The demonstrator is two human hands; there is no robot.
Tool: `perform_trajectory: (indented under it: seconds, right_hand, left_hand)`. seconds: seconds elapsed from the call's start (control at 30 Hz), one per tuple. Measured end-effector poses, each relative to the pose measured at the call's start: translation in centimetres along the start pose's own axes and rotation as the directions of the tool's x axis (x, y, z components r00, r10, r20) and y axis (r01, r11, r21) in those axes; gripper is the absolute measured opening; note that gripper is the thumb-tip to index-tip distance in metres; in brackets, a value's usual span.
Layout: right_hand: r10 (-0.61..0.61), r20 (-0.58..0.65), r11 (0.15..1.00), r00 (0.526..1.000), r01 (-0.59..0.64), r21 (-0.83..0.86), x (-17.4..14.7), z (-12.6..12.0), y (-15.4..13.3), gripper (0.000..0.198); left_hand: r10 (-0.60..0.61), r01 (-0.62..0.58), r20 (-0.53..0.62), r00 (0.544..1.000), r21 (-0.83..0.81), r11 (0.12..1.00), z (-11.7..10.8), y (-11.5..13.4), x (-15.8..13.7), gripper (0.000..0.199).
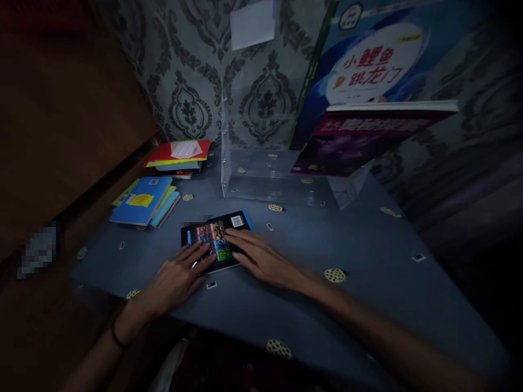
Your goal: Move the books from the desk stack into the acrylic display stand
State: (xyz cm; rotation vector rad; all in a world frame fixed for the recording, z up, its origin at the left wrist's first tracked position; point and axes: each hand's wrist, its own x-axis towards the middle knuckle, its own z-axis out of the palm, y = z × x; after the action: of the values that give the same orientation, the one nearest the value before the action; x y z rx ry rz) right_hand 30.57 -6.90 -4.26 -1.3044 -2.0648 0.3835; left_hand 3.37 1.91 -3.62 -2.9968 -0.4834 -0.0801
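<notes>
A black book (220, 228) with colourful pictures, a white barcode and a blue edge lies flat near the front of the table. On its lower left part rests my left hand (182, 272), fingers stretched out over the cover. My right hand (255, 253) touches the book's right side, its fingers also extended and pointing left. Neither hand is wrapped around anything. A dark band circles my left wrist. Parts of the cover are hidden under the fingers.
Two piles of books stand at the left: a blue book (143, 198) tops the nearer, a red book (177, 151) the farther. Behind is a clear acrylic rack (224, 158) bearing a purple book (347, 144) and a large blue book (368, 54). A patterned cloth (302, 234) covers the table.
</notes>
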Motion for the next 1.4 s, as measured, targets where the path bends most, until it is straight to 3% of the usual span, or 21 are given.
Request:
perform_trajectory:
  seconds: [0.1, 0.2, 0.43, 0.6, 0.8, 0.97, 1.2, 1.4]
  right_hand:
    - [-0.004, 0.151, 1.000, 0.989, 0.004, -0.004, 2.4, 1.4, 0.0, 0.051]
    - [0.028, 0.203, 0.999, 0.979, -0.022, -0.032, 4.1, 2.1, 1.2, 0.053]
    - [0.183, 0.077, 0.977, 0.980, -0.172, -0.125, 3.1, -0.2, 5.9, 0.046]
    - [0.173, 0.040, 0.984, 0.984, -0.171, -0.050, 1.7, -1.3, 7.5, 0.041]
    - [0.132, 0.036, 0.991, 0.991, -0.133, 0.020, -2.2, -2.3, 6.8, 0.040]
    - [0.104, 0.000, 0.995, 0.995, -0.104, 0.008, -5.6, -2.8, 5.5, 0.040]
    - [0.073, -0.024, 0.997, 0.997, -0.074, -0.028, -6.1, -2.9, 4.9, 0.041]
    - [0.053, -0.078, 0.998, 0.996, -0.054, -0.013, -6.4, -2.9, 5.0, 0.040]
  left_hand:
    - [0.005, -0.005, -0.006, 1.000, -0.025, 1.000, -0.1, -0.1, 0.0, 0.051]
    - [0.001, -0.002, -0.027, 1.000, -0.025, 1.000, 0.0, 0.0, -0.1, 0.050]
    - [-0.038, 0.037, -0.059, 0.998, -0.020, 0.999, -0.6, 0.2, 1.2, 0.039]
    - [-0.043, 0.041, -0.063, 0.997, -0.028, 0.999, -1.1, 1.4, 4.2, 0.037]
    - [0.087, -0.089, -0.030, 0.996, -0.078, 0.993, -1.0, 3.3, 8.1, 0.041]
    - [0.131, -0.131, 0.005, 0.991, -0.031, 0.991, -1.0, 4.1, 9.4, 0.044]
    - [0.161, -0.161, 0.011, 0.987, 0.027, 0.987, -1.4, 4.7, 9.9, 0.043]
    - [0.161, -0.160, -0.048, 0.986, 0.034, 0.987, -1.1, 5.4, 10.4, 0.035]
